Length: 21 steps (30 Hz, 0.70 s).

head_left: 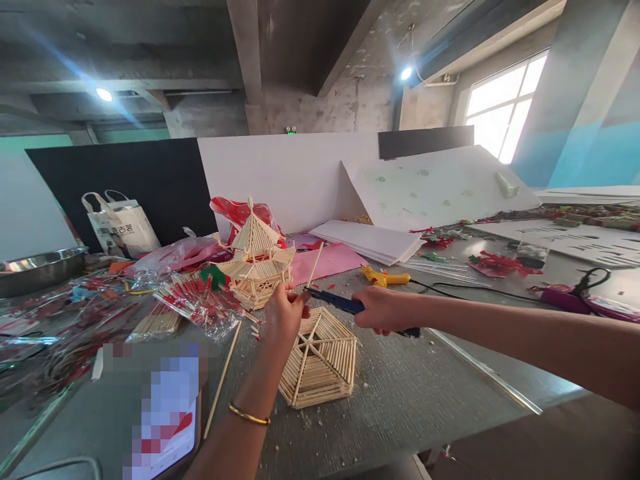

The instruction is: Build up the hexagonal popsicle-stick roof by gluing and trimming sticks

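My left hand [286,313] pinches a thin wooden stick [315,261], which points up and tilts slightly right. My right hand [376,310] is closed around a long dark blue tool that looks like a utility knife [333,300]; its narrow tip meets the stick at my left fingertips. Just below both hands lies a hexagonal panel of wooden sticks [327,387], with spokes meeting in the middle. Behind my left hand stands a tiered pagoda model [255,243] built from similar sticks. A yellow glue gun [385,276] rests beyond my right hand.
Red-tipped sticks in clear plastic [195,300] lie left of the pagoda. A phone [170,413] and a loose stick [223,380] are near my left forearm. A clear rod [487,370] lies at right by the table edge. White boards [367,240] are stacked behind.
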Each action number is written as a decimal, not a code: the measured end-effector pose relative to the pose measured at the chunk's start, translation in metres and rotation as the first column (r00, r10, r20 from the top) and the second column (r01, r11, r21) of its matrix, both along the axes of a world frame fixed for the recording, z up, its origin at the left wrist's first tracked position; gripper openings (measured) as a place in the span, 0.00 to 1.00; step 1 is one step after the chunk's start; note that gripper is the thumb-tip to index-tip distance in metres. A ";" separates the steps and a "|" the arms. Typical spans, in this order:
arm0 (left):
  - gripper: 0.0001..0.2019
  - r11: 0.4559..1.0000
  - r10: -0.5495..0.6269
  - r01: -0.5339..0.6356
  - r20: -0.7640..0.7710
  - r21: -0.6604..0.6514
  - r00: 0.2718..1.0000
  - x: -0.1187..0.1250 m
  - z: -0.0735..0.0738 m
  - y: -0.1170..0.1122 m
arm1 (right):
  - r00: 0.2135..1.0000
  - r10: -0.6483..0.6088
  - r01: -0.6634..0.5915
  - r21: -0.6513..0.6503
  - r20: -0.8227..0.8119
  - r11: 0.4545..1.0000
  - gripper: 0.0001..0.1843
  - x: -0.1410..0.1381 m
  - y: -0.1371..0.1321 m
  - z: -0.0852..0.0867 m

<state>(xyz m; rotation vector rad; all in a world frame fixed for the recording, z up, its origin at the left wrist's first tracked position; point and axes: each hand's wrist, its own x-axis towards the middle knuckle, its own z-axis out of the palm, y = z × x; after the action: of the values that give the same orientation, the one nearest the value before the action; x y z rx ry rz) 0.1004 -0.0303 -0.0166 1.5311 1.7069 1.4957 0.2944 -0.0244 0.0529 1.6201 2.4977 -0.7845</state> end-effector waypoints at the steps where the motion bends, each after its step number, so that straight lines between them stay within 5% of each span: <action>1: 0.11 1.000 -0.025 0.026 0.021 -0.017 0.999 0.000 0.000 0.001 | 1.000 -0.002 0.002 0.011 -0.002 1.000 0.07 0.000 0.003 0.002; 6: 0.13 0.985 -0.144 0.143 0.001 -0.098 0.990 0.001 0.001 0.001 | 0.999 0.048 -0.047 0.035 -0.021 0.998 0.08 0.000 0.019 0.006; 14: 0.13 0.997 -0.044 0.023 -0.284 -0.075 0.958 0.003 0.001 -0.001 | 0.995 0.083 -0.084 -0.019 -0.057 0.996 0.06 0.004 0.032 -0.008; 21: 0.12 0.996 0.086 -0.089 -0.535 0.022 0.840 0.008 0.003 -0.005 | 0.989 -0.007 -0.009 -0.109 -0.145 0.994 0.02 -0.002 0.018 0.001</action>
<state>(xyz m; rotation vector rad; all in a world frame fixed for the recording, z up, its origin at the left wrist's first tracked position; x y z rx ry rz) 0.1083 -0.0357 -0.0134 2.0328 2.0997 1.1593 0.2923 -0.0063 0.0543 1.5797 2.4991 -1.0559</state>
